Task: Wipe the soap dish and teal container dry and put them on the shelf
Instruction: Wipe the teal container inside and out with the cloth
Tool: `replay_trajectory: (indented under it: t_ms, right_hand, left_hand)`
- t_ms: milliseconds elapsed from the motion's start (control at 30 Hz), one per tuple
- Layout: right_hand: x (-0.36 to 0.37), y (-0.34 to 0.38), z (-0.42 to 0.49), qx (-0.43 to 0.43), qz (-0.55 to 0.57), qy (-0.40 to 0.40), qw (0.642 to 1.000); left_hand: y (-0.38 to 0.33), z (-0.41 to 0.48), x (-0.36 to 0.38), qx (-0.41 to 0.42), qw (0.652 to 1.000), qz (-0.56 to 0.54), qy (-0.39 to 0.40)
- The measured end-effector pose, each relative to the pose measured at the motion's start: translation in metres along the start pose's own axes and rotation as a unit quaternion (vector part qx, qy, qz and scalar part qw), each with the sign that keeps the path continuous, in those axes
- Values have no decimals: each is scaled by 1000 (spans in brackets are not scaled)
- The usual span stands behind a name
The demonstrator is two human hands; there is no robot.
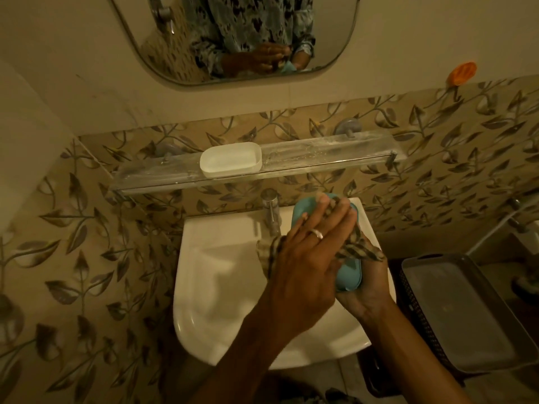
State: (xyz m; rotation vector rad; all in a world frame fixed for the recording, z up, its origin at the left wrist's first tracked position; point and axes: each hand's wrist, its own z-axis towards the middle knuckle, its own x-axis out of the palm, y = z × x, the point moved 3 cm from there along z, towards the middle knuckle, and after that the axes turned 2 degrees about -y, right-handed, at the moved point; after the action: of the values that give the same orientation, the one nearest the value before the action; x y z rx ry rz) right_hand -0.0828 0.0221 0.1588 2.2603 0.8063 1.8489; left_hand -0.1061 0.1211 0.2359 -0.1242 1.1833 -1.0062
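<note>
Right of the frame's middle, over the white sink (221, 258), the right hand (367, 290) cups the teal container (303, 211) from below, its grip curled round the near end. The left hand (309, 252), a ring on one finger, lies flat on top. Its fingers (335, 217) are straight and close together and press a checked cloth (354, 247) against the container. The cloth's ends stick out on either side of this hand. The tap (271, 211) stands just left of the container. Above, in the upper middle of the frame, the white soap dish (230, 161) sits on the clear wall shelf (320, 153), left of the shelf's middle. A grey basket (414, 293) shows at the lower right.
</note>
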Motion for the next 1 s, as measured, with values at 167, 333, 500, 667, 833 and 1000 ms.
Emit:
replay_trajectory:
  t_ms: [167,333,500,667,833,1000]
  right_hand:
    - [1,-3,6,0,-9,0,1000]
    - [15,18,16,-17,-3,62,998]
    - [32,43,30,-56,-19,50,997]
    - [46,39,32,-51,-27,85,995]
    - [55,24,27,-8,15,155,988]
    - [40,25,24,-31,-26,113,993]
  left_hand:
    - [21,35,-18,-53,998,-5,-13]
    - [32,26,-22,-81,987,-122,-74]
    - [10,-9,-7,-28,992,-86,-85]
    - [-9,0,-8,49,994,49,-87]
    - [0,34,-31,68,995,54,-54]
    - [61,46,-63,-116,967,-150,-171]
